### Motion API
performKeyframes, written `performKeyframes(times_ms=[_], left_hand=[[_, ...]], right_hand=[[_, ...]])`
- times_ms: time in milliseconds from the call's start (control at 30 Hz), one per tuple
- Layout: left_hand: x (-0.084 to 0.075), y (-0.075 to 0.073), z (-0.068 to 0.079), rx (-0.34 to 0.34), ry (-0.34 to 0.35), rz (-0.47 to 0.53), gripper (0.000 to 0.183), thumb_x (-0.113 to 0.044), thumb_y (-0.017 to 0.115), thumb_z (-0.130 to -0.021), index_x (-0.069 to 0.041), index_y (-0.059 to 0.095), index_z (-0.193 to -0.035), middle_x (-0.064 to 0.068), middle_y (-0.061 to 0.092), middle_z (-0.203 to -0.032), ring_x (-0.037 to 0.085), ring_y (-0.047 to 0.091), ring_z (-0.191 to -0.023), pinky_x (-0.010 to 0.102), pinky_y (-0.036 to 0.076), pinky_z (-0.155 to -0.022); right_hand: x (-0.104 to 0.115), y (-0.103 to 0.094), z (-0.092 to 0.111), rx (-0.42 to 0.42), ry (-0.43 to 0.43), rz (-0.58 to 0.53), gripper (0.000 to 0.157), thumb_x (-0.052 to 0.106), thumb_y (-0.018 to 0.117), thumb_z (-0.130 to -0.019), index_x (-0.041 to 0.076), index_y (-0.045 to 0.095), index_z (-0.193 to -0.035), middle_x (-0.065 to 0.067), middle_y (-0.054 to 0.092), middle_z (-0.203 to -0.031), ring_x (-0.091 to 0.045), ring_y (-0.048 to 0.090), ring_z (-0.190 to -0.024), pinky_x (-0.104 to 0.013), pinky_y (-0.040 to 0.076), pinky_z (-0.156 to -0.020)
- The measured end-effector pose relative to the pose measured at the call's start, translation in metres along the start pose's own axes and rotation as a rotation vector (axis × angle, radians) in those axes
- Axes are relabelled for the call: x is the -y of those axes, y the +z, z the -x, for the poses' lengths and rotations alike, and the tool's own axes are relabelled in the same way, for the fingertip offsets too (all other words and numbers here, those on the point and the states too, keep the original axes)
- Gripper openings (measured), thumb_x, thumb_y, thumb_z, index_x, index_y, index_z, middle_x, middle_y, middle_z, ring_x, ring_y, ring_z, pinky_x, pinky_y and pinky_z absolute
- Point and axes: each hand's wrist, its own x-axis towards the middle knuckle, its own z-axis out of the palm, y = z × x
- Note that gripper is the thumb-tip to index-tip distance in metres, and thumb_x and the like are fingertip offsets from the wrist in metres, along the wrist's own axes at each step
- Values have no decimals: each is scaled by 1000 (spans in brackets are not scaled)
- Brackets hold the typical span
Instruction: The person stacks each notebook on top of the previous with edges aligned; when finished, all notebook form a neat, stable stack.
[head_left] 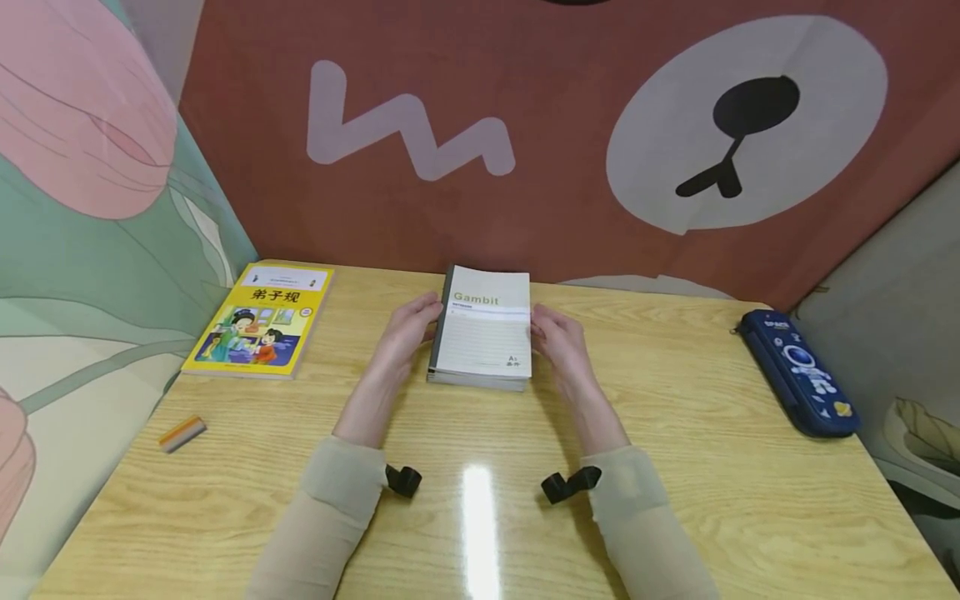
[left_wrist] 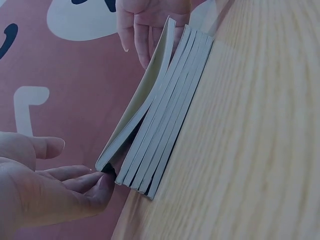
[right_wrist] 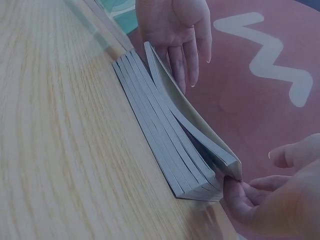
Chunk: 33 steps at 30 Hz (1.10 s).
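A stack of several notebooks lies on the table, its top notebook [head_left: 487, 333] showing a pale "Gambit" cover and a dark spine. In both wrist views the top notebook [left_wrist: 135, 100] bows, with a gap at both side edges above the notebooks [right_wrist: 165, 130] beneath it. At the spine side is my left hand [head_left: 408, 337], fingertips against the edge near the gap, thumb raised apart from the cover. My right hand [head_left: 561, 342] touches the opposite edge likewise, its thumb [right_wrist: 290, 155] clear of the cover.
To the left lies a yellow picture-covered book [head_left: 262, 321], with a small orange-and-white eraser [head_left: 182, 434] nearer the front. A dark blue pencil case [head_left: 798, 375] sits by the right edge. Behind the table [head_left: 465, 450] hangs a reddish-brown printed backdrop [head_left: 555, 225].
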Motion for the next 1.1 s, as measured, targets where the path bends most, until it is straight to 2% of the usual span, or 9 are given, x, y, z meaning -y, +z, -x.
performKeyframes(times_ms=[233, 500, 700, 1100], left_hand=[[-1, 0, 0, -10, -4, -24, 57, -22, 47, -109, -2, 32, -160, 10, 31, -170, 25, 36, -154, 43, 34, -127], [-2, 0, -1, -10, -11, -58, 58, -22, 47, -109, -2, 31, -160, 9, 30, -170, 23, 29, -157, 42, 30, -129], [-3, 0, -2, -15, -25, -74, 58, -24, 48, -109, -4, 32, -160, 9, 30, -170, 23, 29, -157, 42, 28, -130], [0, 0, -1, -17, -39, -115, 59, -26, 47, -109, -3, 31, -161, 9, 29, -171, 23, 26, -159, 40, 24, -132]], right_hand=[[-1, 0, 1, -16, -26, 75, 53, 19, 52, -106, -2, 43, -153, -15, 46, -160, -32, 56, -134, -44, 47, -117], [0, 1, 1, -7, -56, 162, 55, 20, 53, -106, -2, 40, -155, -15, 40, -164, -29, 49, -144, -43, 48, -117], [2, 2, 2, 1, -72, 182, 56, 19, 52, -106, -4, 39, -155, -17, 40, -164, -30, 48, -145, -42, 48, -117], [1, 3, 2, -1, -67, 345, 56, 24, 53, -106, 0, 43, -154, -12, 42, -164, -29, 54, -139, -42, 47, -117]])
